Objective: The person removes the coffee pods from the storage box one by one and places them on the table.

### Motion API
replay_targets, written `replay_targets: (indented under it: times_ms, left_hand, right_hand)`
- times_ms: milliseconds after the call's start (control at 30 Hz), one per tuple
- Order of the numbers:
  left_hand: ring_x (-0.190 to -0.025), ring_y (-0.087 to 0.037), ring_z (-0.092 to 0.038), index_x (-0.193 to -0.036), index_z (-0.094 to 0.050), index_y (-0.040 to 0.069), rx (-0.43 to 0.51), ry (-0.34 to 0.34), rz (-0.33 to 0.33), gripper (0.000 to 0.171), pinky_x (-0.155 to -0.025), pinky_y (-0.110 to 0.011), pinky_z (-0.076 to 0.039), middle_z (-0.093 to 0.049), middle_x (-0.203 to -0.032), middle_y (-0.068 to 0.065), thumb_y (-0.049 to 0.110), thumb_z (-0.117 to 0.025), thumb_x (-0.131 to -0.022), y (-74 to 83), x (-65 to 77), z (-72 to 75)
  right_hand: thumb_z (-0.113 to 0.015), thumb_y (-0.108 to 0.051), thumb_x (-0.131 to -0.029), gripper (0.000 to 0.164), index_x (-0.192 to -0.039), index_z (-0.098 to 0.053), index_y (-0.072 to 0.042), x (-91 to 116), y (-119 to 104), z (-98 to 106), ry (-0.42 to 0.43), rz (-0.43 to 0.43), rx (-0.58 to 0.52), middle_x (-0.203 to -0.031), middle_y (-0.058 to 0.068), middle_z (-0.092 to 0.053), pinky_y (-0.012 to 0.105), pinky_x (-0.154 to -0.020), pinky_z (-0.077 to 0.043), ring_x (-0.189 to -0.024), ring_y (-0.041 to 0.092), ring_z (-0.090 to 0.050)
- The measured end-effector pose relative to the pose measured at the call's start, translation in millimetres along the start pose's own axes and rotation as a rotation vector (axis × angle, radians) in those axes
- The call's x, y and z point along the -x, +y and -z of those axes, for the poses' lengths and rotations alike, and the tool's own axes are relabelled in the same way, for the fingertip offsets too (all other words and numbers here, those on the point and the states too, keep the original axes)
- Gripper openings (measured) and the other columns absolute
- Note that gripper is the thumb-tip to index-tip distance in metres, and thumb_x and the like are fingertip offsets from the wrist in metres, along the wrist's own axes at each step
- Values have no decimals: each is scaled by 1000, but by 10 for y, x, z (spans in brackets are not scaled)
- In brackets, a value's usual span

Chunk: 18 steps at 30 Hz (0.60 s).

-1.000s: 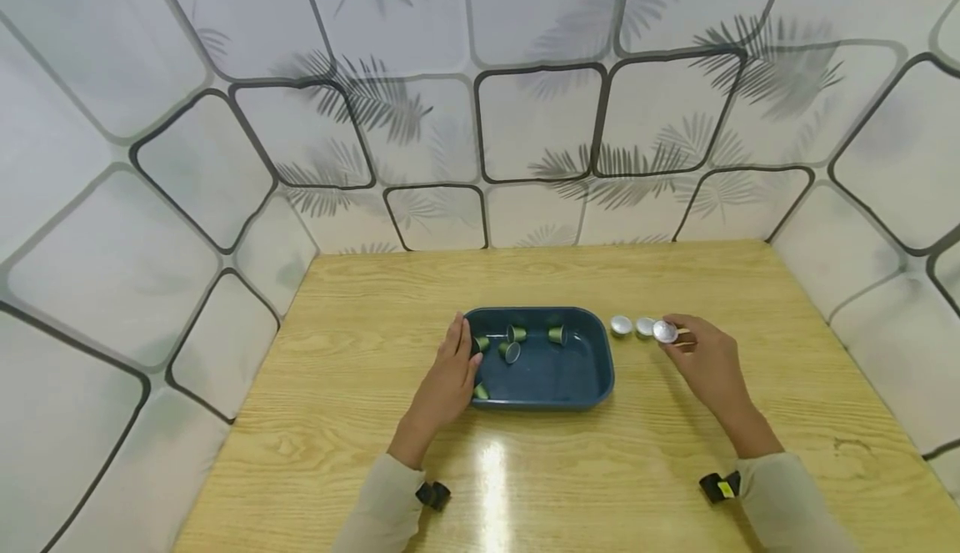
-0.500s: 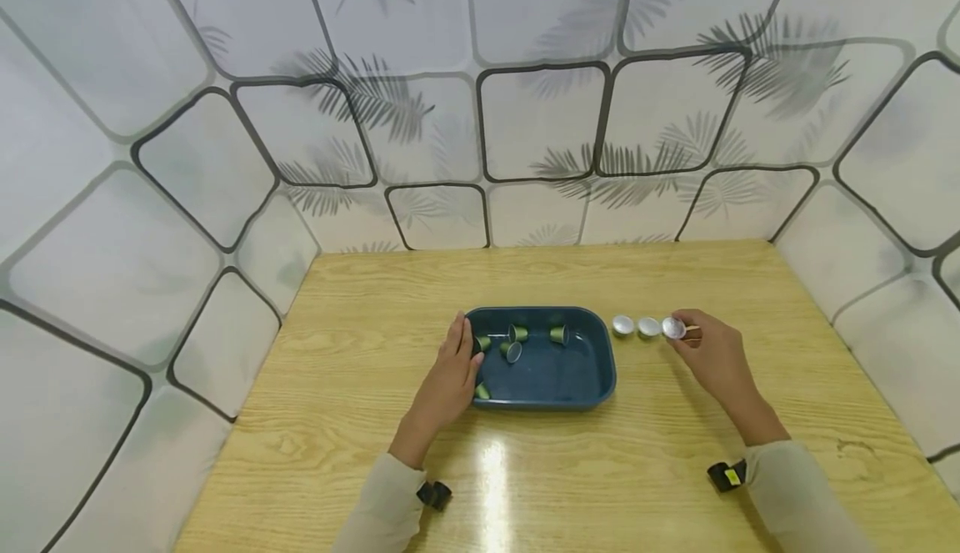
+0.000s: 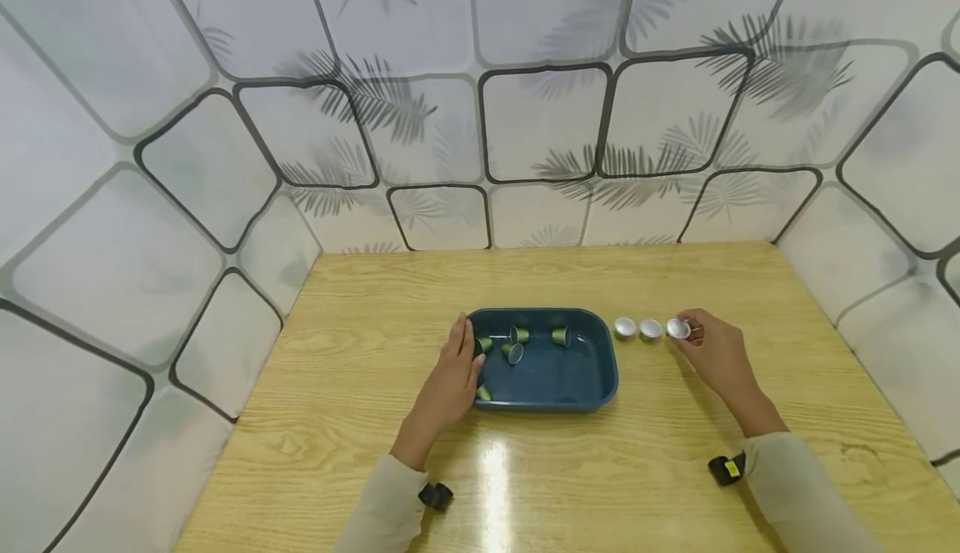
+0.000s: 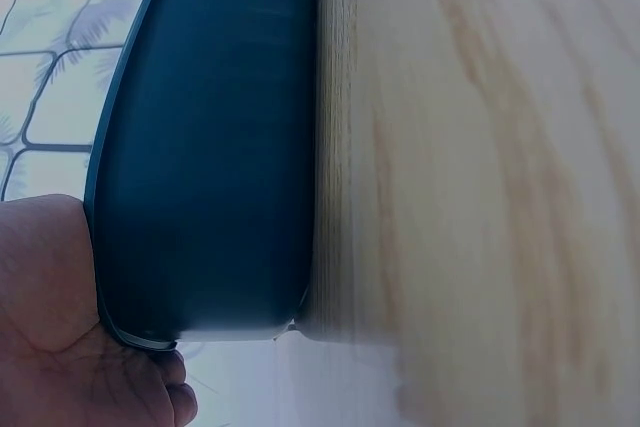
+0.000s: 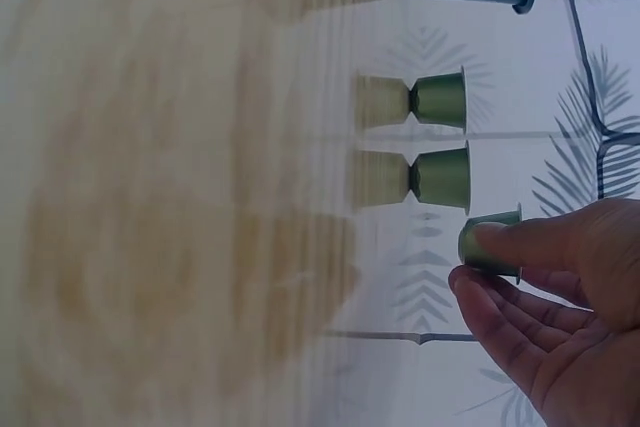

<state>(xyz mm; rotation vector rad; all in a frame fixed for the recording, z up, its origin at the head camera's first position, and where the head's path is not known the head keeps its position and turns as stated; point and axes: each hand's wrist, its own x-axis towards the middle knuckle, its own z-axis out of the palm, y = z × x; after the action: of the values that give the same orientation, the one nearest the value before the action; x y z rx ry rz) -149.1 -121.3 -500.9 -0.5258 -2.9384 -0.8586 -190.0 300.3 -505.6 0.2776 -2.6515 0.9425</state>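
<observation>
My right hand pinches a green coffee capsule between thumb and fingers, its silver lid facing up. In the right wrist view the held capsule is raised slightly off the table. Two more capsules stand lid up in a row to its left, the nearer one and the farther one. At the left end of the dark blue baking dish, my left hand rests on the rim with fingers extended. Several green capsules, such as one capsule, lie tipped inside the dish, partly hidden by that hand at the left.
The wooden table runs back to a patterned wall covering, which also rises on the left and right. The dish sits mid-table, just left of the standing capsules. A black wrist device shows at the right cuff.
My right hand has moved a little to the right with its capsule, which no longer overlaps the nearer standing one. The left hand and the dish have stayed in place.
</observation>
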Motion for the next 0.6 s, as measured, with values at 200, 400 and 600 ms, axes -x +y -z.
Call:
replay_targets:
  times_ms: [200,400,600]
  left_hand:
    - [-154,-38,-10,-158,-12,-8,3,-2,5,62,-121,-56,-19,0,-168,-21,22,-39,-112,23,2,7]
    - [-155,-37,-8,-158,-12,-8,4,-8,8,62,-121,-56,-18,1,-168,-21,22,-39,-112,35,10,16]
    - [-154,-38,-9,-158,-12,-8,4,-5,7,62,-121,-56,-19,0,-168,-22,22,-39,-112,11,1,3]
  right_hand:
    - [-76,6,-86,34,-116,-61,11,-53,66,-21,-20,-22,25,-99,32,-69,53,-68,-58,-81,43,-70]
    - [-76,-1,-88,35,-118,-61,9,-85,119,-33,-78,-87,40,-103,31,-69,55,-71,-56,-85,42,-70]
    - [-77,-6,-89,37,-119,-61,8,-105,161,-49,-125,-107,55,-106,31,-69,57,-73,-55,-87,43,-70]
